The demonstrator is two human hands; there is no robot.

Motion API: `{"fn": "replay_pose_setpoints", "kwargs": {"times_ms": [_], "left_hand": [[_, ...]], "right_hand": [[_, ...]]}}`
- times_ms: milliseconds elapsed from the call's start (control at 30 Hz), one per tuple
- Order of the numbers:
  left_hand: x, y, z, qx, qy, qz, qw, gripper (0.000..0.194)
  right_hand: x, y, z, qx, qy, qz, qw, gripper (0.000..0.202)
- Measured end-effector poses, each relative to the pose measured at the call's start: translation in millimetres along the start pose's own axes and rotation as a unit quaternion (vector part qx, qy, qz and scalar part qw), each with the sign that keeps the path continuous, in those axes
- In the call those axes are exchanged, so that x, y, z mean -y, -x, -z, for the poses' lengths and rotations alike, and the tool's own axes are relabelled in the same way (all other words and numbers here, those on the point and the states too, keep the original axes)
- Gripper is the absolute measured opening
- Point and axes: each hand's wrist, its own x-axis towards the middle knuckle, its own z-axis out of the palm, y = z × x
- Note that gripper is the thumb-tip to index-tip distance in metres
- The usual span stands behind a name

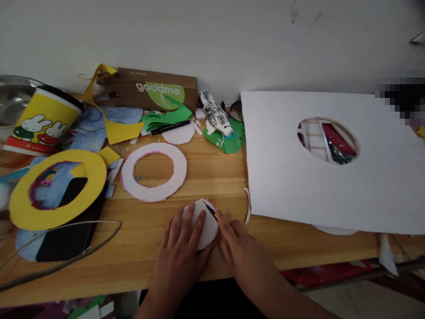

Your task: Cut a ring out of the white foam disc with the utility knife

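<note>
A white foam-board disc (208, 228) lies on the wooden table near its front edge. My left hand (182, 237) rests flat on the disc, fingers stretched out over its left part and pressing it down. In my right hand (237, 243) is a craft knife (211, 210), its dark blade on the disc's upper right edge and a bit of yellow showing by the fingers. Most of the knife's handle is hidden in the hand. Behind the disc, to the left, lies a white ring (181, 170) with pink-marked edges.
A large white board (275, 177) with an oval hole covers the right side. On the left are a yellow ring (20, 199), a black phone-like slab (59, 243), a cable (99, 246) and a tilted paper cup (43, 122). A brown box (126, 88) and a black marker (171, 127) sit behind.
</note>
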Motion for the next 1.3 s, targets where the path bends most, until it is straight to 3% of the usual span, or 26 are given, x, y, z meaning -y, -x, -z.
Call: {"fn": "replay_pose_setpoints", "kwargs": {"times_ms": [233, 467, 700, 833, 1000, 1167, 1300], "left_hand": [[-2, -2, 2.0, 0.010, 0.026, 0.022, 0.999, 0.058], [-14, -3, 1.1, 0.003, -0.008, 0.029, 1.000, 0.059], [-3, 0, 0.5, 0.033, 0.005, 0.007, 0.999, 0.078], [0, 0, 1.6, 0.034, 0.004, 0.007, 0.999, 0.072], [-2, -3, 2.6, 0.020, -0.002, 0.002, 1.000, 0.066], [-3, -3, 3.5, 0.031, -0.001, 0.008, 0.999, 0.064], [-2, -5, 2.5, 0.032, -0.007, 0.005, 0.999, 0.065]], "right_hand": [[0, -6, -1, 0.020, -0.047, -0.025, 0.998, 0.066], [5, -11, 6, 0.045, -0.009, -0.028, 0.999, 0.068], [19, -23, 21, 0.093, 0.064, -0.046, 0.993, 0.069], [24, -22, 23, 0.100, 0.081, -0.049, 0.990, 0.075], [17, 3, 11, 0.077, 0.104, -0.051, 0.990, 0.072], [5, 45, -4, -0.012, 0.103, -0.004, 0.995, 0.083], [-5, 82, -12, -0.003, 0.068, 0.005, 0.998, 0.092]]}}
